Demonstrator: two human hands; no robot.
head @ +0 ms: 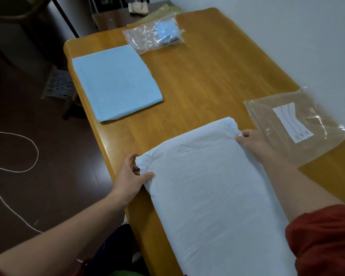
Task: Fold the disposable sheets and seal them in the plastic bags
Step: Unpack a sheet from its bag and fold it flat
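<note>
Pinching sheet (207,186) far corners, L hand (127,182) & R hand (253,144), fingers clamped on cloth, prob. to fold; bag (299,126) just beyond R fingers.

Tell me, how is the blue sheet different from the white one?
The blue sheet is a small, smooth folded square lying untouched; the white sheet is bigger, wrinkly, and gripped at its far corners by the left hand and right hand. Both lie on the wooden table.

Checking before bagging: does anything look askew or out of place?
Only the white sheet: its far corners are bunched where the left hand and right hand grip them. Nothing is spilled or torn.
</note>
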